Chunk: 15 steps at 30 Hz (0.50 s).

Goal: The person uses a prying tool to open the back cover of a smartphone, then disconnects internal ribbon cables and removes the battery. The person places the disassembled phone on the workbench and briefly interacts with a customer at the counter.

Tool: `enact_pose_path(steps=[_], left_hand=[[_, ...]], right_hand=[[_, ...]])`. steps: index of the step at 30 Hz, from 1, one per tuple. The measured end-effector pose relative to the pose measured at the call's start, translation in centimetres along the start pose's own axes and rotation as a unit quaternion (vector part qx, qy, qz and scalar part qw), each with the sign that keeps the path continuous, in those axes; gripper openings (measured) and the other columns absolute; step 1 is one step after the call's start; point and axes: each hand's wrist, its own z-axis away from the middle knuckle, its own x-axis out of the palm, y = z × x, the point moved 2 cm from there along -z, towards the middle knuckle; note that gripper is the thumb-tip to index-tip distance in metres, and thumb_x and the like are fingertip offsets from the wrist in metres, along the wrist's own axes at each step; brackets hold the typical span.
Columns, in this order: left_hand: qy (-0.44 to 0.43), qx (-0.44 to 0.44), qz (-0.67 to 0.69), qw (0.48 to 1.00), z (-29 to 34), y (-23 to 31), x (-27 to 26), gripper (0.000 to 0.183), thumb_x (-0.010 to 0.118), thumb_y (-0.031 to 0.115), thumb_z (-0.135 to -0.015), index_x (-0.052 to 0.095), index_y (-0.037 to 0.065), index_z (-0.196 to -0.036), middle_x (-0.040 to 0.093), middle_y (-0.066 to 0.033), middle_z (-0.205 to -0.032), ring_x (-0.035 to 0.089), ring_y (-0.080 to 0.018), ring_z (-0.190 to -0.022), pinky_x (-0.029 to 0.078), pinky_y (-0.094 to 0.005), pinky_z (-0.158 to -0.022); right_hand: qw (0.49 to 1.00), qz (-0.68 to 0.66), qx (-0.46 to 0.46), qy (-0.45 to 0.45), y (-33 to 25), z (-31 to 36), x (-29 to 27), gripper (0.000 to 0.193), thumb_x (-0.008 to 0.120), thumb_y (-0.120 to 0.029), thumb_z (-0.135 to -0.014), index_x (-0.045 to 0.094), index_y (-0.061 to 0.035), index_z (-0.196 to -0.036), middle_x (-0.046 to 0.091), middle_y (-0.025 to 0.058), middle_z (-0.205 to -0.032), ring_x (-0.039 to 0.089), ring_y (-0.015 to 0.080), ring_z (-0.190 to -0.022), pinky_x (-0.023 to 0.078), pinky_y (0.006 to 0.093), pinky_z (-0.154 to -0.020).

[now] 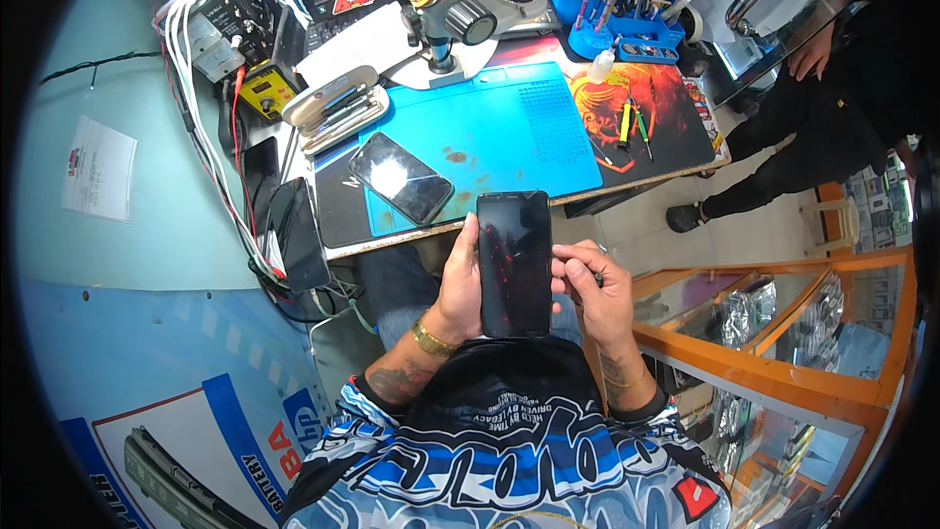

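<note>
A big desk (392, 241) sits at 12 o'clock. From here, no phone on it or near it looks taken apart, so I cannot tell how much work is done or how much is left. At 4 o'clock is a big glass case (783, 369) with orange wood edges, and shiny packets (822, 323) are inside. A blue mat (490, 137) lies on the desk.

Between 1 and 2 o'clock, a blue tray (654, 41) has bits in it too small to name. Next to it, at 1 o'clock, a blue stand (589, 46) holds thin tools on end. Between 10 and 11 o'clock, an open cream case (328, 93) has a few pens or thin tools in it.

A black phone (514, 264) is in the middle, up off the desk. It looks whole, and its screen is dark. The left hand (457, 279) has its fingers tight on the 9 o'clock side. The right hand (602, 299) is by the 3 o'clock side with its fingers curled; I cannot tell if they touch it.

A second phone (401, 176) lies on the mat at 10 o'clock. At 2 o'clock lie a yellow tool (625, 125) and a green tool (642, 132). A tiny dark thing (598, 280) pokes out by the right fingers; I cannot tell if they pinch it.
</note>
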Motion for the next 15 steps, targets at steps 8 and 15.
enact_pose_path(steps=[8, 15], left_hand=[[0.012, -0.010, 0.010, 1.000, -0.09, -0.64, -0.45, 0.093, 0.019, 0.077, -0.100, 0.053, -0.001, -0.139, 0.066, -0.0256, -0.123, 0.070, -0.0348, -0.107, 0.060, -0.0584, -0.090], [-0.012, -0.032, 0.050, 0.998, 0.00, -0.67, -0.77, 0.093, 0.020, 0.078, -0.100, 0.051, 0.001, -0.142, 0.065, -0.0269, -0.123, 0.071, -0.0368, -0.106, 0.060, -0.0593, -0.088]], right_hand=[[1.000, 0.015, -0.006, 0.005, 0.68, 0.62, -0.42, 0.023, 0.059, -0.005, -0.104, 0.068, 0.0050, -0.123, 0.063, 0.0088, -0.100, 0.064, 0.0135, -0.083, 0.058, 0.0263, -0.058], [0.995, 0.087, -0.046, -0.005, 0.41, 0.81, -0.30, 0.023, 0.062, -0.007, -0.103, 0.069, 0.0034, -0.122, 0.065, 0.0083, -0.098, 0.065, 0.0130, -0.081, 0.054, 0.0254, -0.064]])
